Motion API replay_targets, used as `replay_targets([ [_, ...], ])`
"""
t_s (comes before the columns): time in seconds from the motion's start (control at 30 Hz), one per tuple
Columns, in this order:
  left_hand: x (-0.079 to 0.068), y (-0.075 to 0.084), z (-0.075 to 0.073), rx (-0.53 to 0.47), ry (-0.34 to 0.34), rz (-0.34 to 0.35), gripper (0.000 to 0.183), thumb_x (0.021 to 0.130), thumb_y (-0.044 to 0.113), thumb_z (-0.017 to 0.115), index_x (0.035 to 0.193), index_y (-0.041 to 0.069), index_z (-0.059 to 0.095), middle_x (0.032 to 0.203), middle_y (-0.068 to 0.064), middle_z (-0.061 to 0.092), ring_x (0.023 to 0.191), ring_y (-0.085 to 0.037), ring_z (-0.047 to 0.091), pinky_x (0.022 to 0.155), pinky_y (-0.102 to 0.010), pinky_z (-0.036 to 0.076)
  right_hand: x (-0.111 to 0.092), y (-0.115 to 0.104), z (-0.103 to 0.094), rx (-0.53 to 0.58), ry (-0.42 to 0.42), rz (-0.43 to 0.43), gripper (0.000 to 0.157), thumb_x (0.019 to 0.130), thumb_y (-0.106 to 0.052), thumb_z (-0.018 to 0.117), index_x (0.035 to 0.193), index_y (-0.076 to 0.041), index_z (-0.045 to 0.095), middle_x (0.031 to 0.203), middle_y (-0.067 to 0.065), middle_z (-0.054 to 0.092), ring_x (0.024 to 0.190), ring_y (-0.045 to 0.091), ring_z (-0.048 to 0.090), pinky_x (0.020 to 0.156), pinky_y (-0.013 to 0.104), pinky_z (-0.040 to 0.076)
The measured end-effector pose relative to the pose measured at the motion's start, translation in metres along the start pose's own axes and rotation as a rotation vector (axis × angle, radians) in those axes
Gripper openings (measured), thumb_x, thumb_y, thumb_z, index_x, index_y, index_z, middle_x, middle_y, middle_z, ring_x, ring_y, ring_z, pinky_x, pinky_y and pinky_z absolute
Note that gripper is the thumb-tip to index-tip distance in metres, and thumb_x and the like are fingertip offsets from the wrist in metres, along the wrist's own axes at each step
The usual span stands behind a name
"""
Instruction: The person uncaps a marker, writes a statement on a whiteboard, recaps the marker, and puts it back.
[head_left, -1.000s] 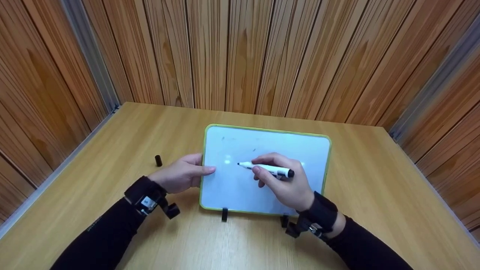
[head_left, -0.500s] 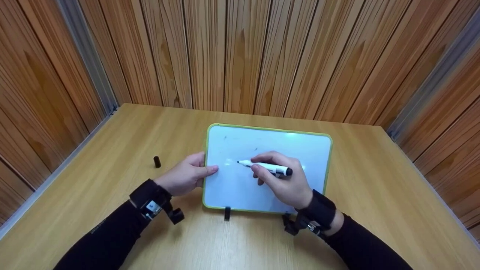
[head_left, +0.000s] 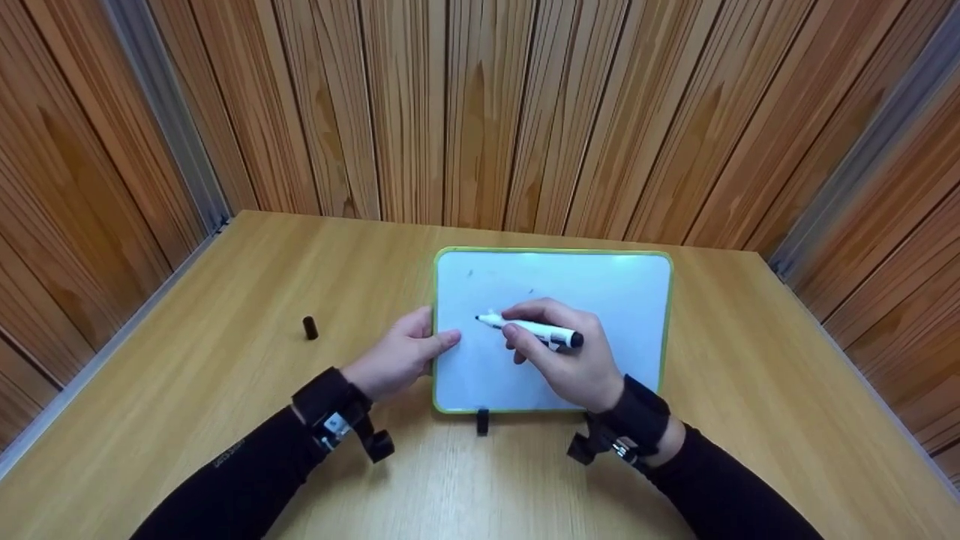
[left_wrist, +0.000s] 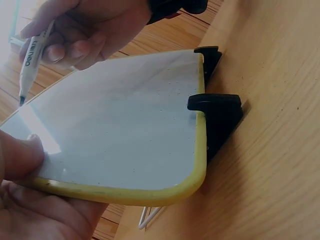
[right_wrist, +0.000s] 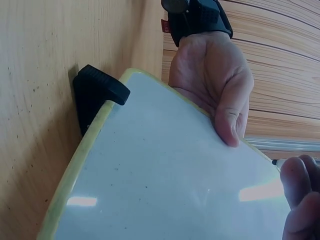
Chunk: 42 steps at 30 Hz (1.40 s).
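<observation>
Whiteboard (head_left: 476,375), rimmed in yellow-green, sits on the counter (head_left: 172,390) in front of the person, its writing face turned up toward the head camera. Black feet (left_wrist: 217,117) clasp its lower edge; the left wrist view shows two of them, with the board leaning back from the counter top. Below the near rim in that same view, a thin white bent rod (left_wrist: 150,215) shows. The left hand (head_left: 397,354) grips the board's left edge, thumb laid on the white face and the other fingers behind it. The right hand (head_left: 570,352) pinches a white marker (head_left: 536,330) between thumb and fingers over the middle of the board, its bare dark tip pointing left and its black end toward the palm. Whether that tip touches the surface, I cannot tell. A few small dark smudges (head_left: 531,291) mark the upper part of the face, and glare shines along the top right. Well to the left of the board, beyond the left hand, a small black cap (head_left: 310,328) is on the counter. Both wrists wear black straps (head_left: 334,401) with small devices attached, next to black sleeves (head_left: 232,472). Wood-grain panels (head_left: 405,112) rise behind the counter and at both sides, with grey strips (head_left: 161,97) at the corners.
</observation>
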<state>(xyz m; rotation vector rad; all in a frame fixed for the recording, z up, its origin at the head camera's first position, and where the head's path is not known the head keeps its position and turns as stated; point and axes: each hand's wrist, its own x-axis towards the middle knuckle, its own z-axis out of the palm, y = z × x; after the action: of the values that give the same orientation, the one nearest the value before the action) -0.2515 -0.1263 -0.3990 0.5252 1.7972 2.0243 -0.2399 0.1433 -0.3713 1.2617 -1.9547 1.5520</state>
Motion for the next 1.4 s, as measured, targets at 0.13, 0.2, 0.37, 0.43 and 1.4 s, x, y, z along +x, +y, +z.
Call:
replay_targets([
  [0.13, 0.002, 0.000, 0.002, 0.016, 0.003, -0.005, 0.053, 0.120, 0.012, 0.051, 0.169, -0.001, 0.035, 0.164, -0.022, 0.055, 0.148, -0.038, 0.057, 0.116, -0.060, 0.051, 0.001, 0.002, -0.002, -0.007, -0.001, 0.002, 0.022, 0.102, 0.012, 0.072, 0.120, 0.002, 0.078, 0.092, 0.018, 0.078, 0.072, 0.025, 0.076, 0.063, 0.027, 0.063],
  [0.2, 0.002, 0.000, 0.001, 0.017, -0.005, -0.014, 0.054, 0.120, 0.014, 0.050, 0.170, 0.001, 0.034, 0.165, -0.020, 0.054, 0.149, -0.037, 0.057, 0.118, -0.059, 0.050, 0.001, 0.003, -0.002, -0.008, -0.011, 0.003, 0.023, 0.102, 0.012, 0.072, 0.123, 0.002, 0.077, 0.094, 0.017, 0.079, 0.075, 0.026, 0.077, 0.064, 0.026, 0.062],
  [0.37, 0.000, 0.000, -0.004, -0.044, -0.039, -0.034, 0.054, 0.121, 0.018, 0.048, 0.170, 0.000, 0.035, 0.165, -0.020, 0.055, 0.150, -0.035, 0.056, 0.119, -0.054, 0.051, 0.001, 0.007, -0.003, -0.003, -0.056, 0.014, 0.028, 0.103, 0.012, 0.070, 0.130, 0.004, 0.076, 0.100, 0.019, 0.081, 0.085, 0.029, 0.080, 0.070, 0.027, 0.064],
  [0.43, -0.001, -0.001, -0.006, -0.085, -0.043, -0.041, 0.053, 0.122, 0.022, 0.046, 0.168, -0.002, 0.039, 0.162, -0.021, 0.057, 0.148, -0.034, 0.059, 0.118, -0.053, 0.052, 0.000, 0.009, -0.002, -0.017, -0.065, 0.003, 0.029, 0.104, 0.012, 0.068, 0.131, 0.004, 0.075, 0.101, 0.019, 0.082, 0.086, 0.028, 0.080, 0.072, 0.027, 0.064],
  [1.4, -0.001, -0.006, -0.006, -0.005, 0.000, -0.017, 0.054, 0.122, 0.030, 0.044, 0.164, -0.005, 0.042, 0.159, -0.026, 0.059, 0.145, -0.041, 0.060, 0.114, -0.055, 0.055, 0.000, 0.012, 0.004, -0.161, -0.081, -0.047, 0.029, 0.106, 0.008, 0.068, 0.134, 0.004, 0.075, 0.109, 0.013, 0.083, 0.095, 0.030, 0.082, 0.088, 0.027, 0.065],
])
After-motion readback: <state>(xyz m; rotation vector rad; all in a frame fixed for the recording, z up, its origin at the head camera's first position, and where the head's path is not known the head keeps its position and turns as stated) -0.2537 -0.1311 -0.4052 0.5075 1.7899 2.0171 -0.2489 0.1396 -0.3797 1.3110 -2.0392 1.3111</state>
